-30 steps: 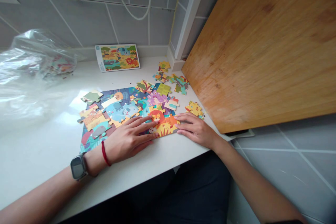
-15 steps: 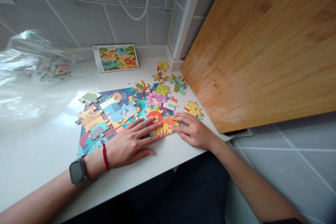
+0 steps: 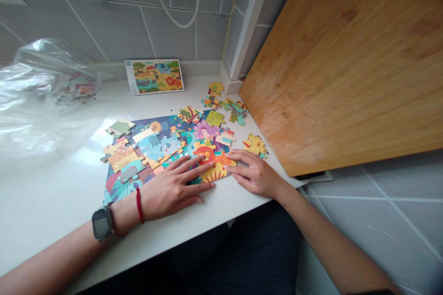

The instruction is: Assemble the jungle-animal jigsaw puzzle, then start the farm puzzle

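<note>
My left hand [image 3: 173, 187] lies flat with its fingers spread, the fingertips touching the orange lion puzzle pieces [image 3: 204, 151]. From the right, my right hand [image 3: 254, 173] rests its outstretched fingertips on the right edge of that joined lion section. Beneath lies a dark blue sea-picture puzzle [image 3: 128, 128], partly covered by my left hand. Joined elephant pieces [image 3: 155, 147] and a yellow-tan cluster [image 3: 121, 156] sit on it. A green piece [image 3: 214, 118], a tree piece [image 3: 189, 114] and a cream-and-blue piece [image 3: 225, 137] lie near its upper right.
A picture card [image 3: 157, 77] leans at the wall. Loose pieces [image 3: 237, 109] lie in the back right corner, with yellow pieces [image 3: 255, 144] nearer. A clear plastic bag [image 3: 51, 87] of pieces stands left. A wooden panel [image 3: 339, 64] bounds the white tabletop [image 3: 62, 203] at right.
The view has shifted very slightly. Both hands keep their places on the lion pieces, and no piece has visibly moved.
</note>
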Tool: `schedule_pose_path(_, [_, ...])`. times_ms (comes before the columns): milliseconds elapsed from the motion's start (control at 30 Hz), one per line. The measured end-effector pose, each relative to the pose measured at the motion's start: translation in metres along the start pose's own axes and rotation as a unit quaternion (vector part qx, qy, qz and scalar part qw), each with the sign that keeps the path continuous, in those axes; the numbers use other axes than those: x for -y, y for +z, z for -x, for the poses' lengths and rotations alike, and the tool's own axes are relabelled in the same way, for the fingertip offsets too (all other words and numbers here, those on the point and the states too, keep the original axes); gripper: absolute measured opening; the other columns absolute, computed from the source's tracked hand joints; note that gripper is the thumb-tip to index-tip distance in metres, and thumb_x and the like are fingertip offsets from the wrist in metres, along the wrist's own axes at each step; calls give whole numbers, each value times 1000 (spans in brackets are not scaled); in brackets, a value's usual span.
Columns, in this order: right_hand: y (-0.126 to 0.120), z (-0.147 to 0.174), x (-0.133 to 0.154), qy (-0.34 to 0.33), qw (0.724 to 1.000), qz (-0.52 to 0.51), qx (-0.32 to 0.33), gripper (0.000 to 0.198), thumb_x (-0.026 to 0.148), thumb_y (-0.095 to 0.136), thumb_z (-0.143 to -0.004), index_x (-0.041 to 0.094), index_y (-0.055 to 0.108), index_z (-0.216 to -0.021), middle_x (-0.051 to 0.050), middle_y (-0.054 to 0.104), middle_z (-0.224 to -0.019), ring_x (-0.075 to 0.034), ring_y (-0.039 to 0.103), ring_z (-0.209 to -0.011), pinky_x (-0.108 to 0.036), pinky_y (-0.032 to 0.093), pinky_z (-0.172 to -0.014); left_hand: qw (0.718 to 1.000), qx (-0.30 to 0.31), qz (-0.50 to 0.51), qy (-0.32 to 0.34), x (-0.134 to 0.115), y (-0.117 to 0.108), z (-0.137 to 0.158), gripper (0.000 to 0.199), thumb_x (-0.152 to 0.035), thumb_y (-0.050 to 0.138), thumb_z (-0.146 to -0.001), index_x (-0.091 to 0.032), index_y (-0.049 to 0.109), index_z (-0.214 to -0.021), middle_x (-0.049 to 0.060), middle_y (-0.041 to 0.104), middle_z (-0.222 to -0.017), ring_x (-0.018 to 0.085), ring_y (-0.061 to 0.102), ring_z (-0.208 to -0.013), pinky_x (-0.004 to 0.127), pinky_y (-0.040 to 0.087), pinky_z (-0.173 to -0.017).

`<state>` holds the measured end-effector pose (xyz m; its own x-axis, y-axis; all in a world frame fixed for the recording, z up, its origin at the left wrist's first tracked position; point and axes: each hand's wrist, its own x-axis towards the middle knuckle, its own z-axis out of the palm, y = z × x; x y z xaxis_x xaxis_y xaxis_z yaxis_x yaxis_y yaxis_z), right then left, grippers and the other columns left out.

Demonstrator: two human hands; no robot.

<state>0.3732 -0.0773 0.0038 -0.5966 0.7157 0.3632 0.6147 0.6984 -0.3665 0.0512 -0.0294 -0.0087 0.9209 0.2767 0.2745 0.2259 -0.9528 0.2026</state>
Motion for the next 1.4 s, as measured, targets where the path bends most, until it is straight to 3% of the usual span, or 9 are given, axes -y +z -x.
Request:
schedule_pose_path(167, [2, 0, 0, 1, 1000, -4, -8, 32, 12, 63, -97, 22, 76, -124, -15, 69, -136, -30, 61, -137, -51, 57, -111, 1000, -13, 28, -7, 1, 1, 1, 50, -40, 55, -109, -38, 50, -158, 5, 37, -172, 36, 37, -157, 56, 34, -127])
schedule_pose_path(267, [2, 1, 2, -1, 1000, 1, -21, 34, 14, 64, -98, 22, 73, -130, -16, 64, -145, -31, 55, -144, -53, 53, -115, 997, -39, 58, -41, 3, -2, 0, 53, -37, 54, -109, -30, 45, -160, 10, 44, -168, 33, 39, -156, 52, 40, -125])
schedule_pose_path(400, [-1, 2, 2, 12, 998, 17, -54, 63, 33, 71, -98, 22, 51, -157, -20, 51, -158, -35, 46, -151, -60, 47, -120, 993, -63, 72, -73, 4, -6, -1, 46, -37, 53, -109, -22, 49, -153, 14, 53, -160, 32, 43, -154, 51, 44, -122])
schedule_pose_path(500, [-1, 3, 0, 40, 995, 32, -89, 65, 34, 65, -102, 24, 44, -162, -18, 53, -156, -34, 49, -149, -58, 48, -119, 994, -65, 63, -65, 5, -6, -1, 40, -34, 51, -110, -22, 53, -148, 13, 56, -157, 32, 44, -152, 52, 45, -120])
schedule_pose_path(633, [4, 3, -3, 77, 988, 61, -120, 54, 29, 61, -103, 25, 51, -157, -16, 59, -149, -33, 53, -143, -57, 50, -118, 994, -71, 63, -63, 5, -4, -2, 33, -29, 48, -110, -22, 57, -141, 11, 60, -152, 31, 47, -150, 51, 46, -119])
schedule_pose_path(900, [11, 3, -3, 143, 971, 120, -150, 36, 34, 59, -104, 23, 68, -138, -16, 64, -141, -34, 57, -137, -60, 51, -114, 990, -107, 72, -59, 7, -2, -5, 33, -32, 50, -110, -20, 60, -138, 12, 69, -139, 30, 61, -133, 47, 51, -112])
schedule_pose_path(1200, [15, -1, -9, 165, 972, 123, -110, 34, 40, 55, -106, 21, 72, -128, -15, 67, -137, -33, 58, -134, -60, 49, -116, 993, -111, 43, -18, 8, -4, -4, 24, -24, 50, -107, -22, 65, -125, 10, 72, -133, 29, 62, -128, 45, 50, -108])
schedule_pose_path(1400, [16, -2, -10, 189, 964, 137, -125, 36, 44, 52, -106, 21, 75, -122, -15, 69, -131, -32, 61, -129, -57, 50, -113, 993, -109, 46, 8, -1, -6, -2, 17, -20, 54, -104, -21, 68, -114, 10, 74, -120, 25, 67, -117, 39, 51, -101])
